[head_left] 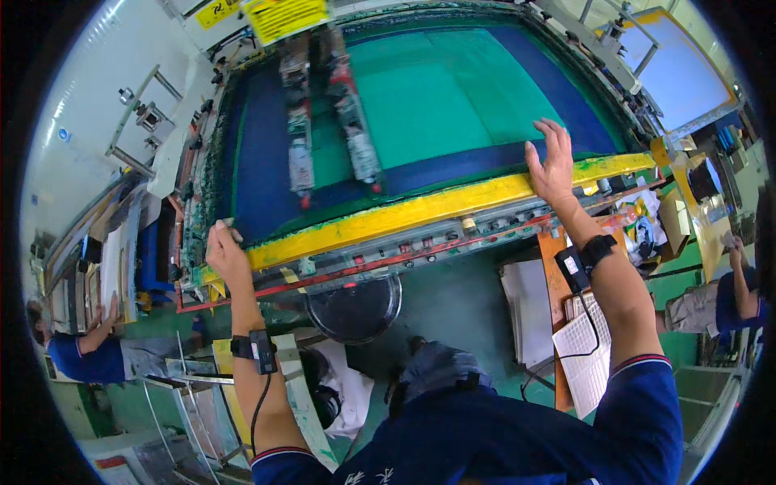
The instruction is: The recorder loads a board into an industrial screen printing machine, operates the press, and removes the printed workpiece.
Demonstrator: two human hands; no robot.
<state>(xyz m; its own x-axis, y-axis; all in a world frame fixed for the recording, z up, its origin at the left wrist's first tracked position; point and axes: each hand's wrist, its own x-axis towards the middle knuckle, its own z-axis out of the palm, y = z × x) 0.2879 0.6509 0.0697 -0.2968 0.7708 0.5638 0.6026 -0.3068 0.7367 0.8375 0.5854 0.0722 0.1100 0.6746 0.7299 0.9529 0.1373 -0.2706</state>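
A screen-printing frame with a yellow front bar and a green and dark blue mesh spans the machine before me. At the bar's left end, my left hand is closed, fingers curled; a small greyish patch shows at the fingertips, and I cannot make out what they hold. My right hand rests its heel by the right part of the bar, fingers raised, apart and holding nothing. Two ink-smeared squeegee arms stretch over the mesh's left part, below a yellow label plate. Both wrists wear black bands with small boxes.
A round black-rimmed drum or stool stands below the frame. To the right is a wooden table with a white grid sheet. A person works at far left, another at far right. Metal clamps flank the machine.
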